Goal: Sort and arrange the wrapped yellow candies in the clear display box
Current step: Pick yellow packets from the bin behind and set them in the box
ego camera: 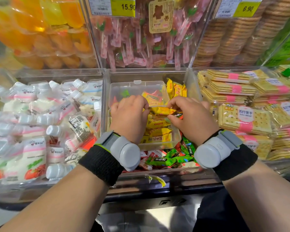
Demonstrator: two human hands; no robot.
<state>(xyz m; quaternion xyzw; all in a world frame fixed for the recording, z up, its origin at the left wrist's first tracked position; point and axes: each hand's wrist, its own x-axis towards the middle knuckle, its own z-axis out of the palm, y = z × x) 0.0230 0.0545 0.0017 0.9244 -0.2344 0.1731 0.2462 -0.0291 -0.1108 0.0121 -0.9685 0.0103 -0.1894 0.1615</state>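
A clear plastic display box (pixel 159 144) rests on loose candies in the middle bin, its hinged lid (pixel 137 88) open at the back. Inside it, three wrapped yellow candies (pixel 157 131) lie stacked in a row. Both hands hold one more wrapped yellow candy (pixel 161 111) above the box: my left hand (pixel 129 114) pinches its left end and my right hand (pixel 191 116) pinches its right end. Under my right fingers a dark wrapper shows; whether they hold it cannot be told.
Green, red and white candies (pixel 167 159) fill the bin around the box; more yellow ones (pixel 176 88) lie behind the lid. White drink pouches (pixel 40 124) fill the left bin, cracker packs (pixel 244 118) the right. Upper bins hold jellies, lollipops and biscuits.
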